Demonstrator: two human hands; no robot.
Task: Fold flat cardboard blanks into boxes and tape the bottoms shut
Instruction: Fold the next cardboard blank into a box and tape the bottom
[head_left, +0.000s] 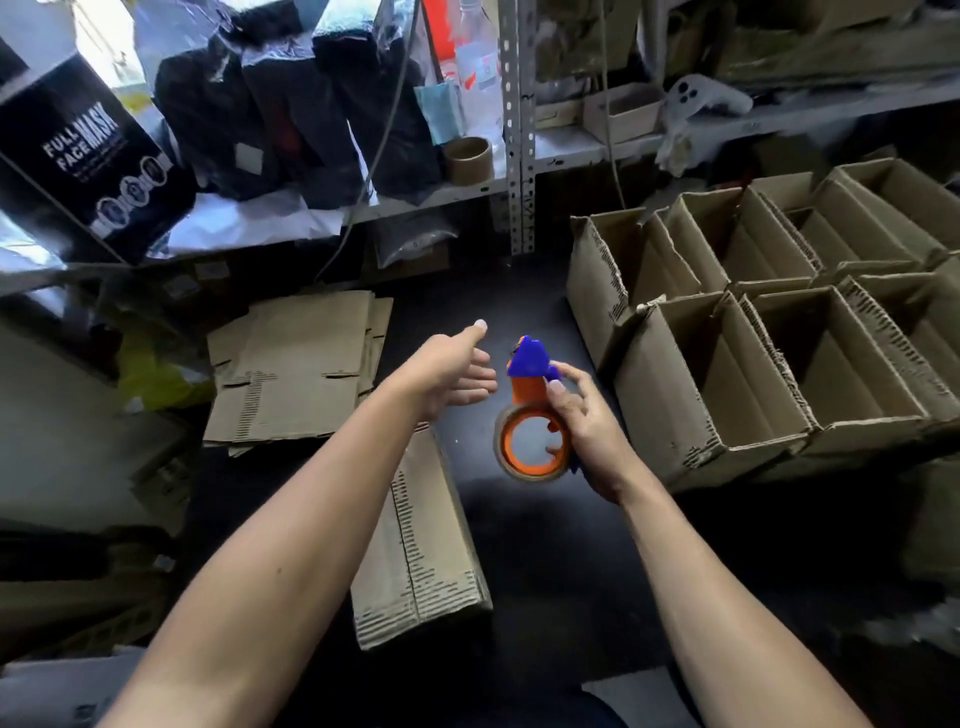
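A black carton printed "FULL FACE MASK" (88, 156) leans on the metal shelf (291, 218) at upper left, with dark plastic-wrapped packages (291, 104) standing beside it. An empty cardboard tape core (468, 160) sits on the same shelf near the perforated steel upright (519, 130). A white phone case (698, 98) lies on the shelf to the right.

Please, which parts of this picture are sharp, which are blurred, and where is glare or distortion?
Head view: the right hand gripping the tape dispenser and the open left hand look fairly sharp; the shelf at upper right is smeared; glare sits on the black tabletop below the dispenser; wide-angle bending curves the edges.
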